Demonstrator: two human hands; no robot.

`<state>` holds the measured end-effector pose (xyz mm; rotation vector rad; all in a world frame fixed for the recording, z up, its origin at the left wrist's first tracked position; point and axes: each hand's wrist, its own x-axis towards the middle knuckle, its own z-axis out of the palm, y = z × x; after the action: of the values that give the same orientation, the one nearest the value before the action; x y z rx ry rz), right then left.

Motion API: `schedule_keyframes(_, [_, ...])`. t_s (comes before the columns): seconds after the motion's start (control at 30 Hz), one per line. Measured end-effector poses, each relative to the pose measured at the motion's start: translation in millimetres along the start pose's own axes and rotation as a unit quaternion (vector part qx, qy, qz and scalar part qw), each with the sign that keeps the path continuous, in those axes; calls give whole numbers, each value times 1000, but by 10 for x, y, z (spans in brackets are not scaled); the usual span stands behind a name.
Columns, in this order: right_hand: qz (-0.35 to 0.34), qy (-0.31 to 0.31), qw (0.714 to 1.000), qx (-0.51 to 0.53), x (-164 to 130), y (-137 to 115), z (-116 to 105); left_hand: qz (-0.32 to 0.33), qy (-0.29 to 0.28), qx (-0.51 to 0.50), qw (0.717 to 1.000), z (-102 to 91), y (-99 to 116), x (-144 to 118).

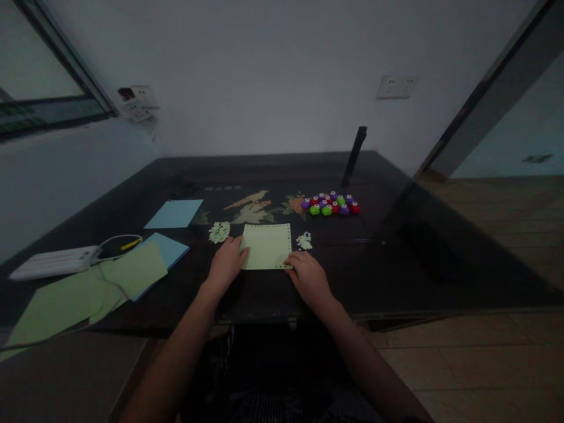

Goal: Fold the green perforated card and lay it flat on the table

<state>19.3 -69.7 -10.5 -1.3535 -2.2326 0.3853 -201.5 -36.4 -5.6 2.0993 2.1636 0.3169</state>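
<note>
A pale green sheet of paper point(267, 247) lies flat on the dark table, with rows of small dark punched holes along its top, right and part of its bottom edges. My left hand point(227, 258) grips its left edge, thumb on top. At the lower right corner, the fingers of my right hand point(307, 276) close on the paper. Just beyond my left hand sits a heap of small paper cut-outs point(219, 232). A smaller heap of paper bits point(304, 240) is near my right fingertips.
Several small red, purple and green craft punches point(330, 204) cluster at back right, before an upright black stick point(353, 157). Leftward lie a blue sheet point(174, 214), overlapping green sheets point(92, 285) and a white power strip point(55, 262) with a cable. The table's point(282, 308) front edge is close.
</note>
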Motion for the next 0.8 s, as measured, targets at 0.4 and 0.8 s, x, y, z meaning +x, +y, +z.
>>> schedule_keyframes(0.4, [-53,91,987,117,25,312,-422,54,72,-43,995,-282,265,74])
schedule_keyframes(0.8, [84,45,989,-114,1172,2150,-1064,284,61,-108,951,88,1586,1188])
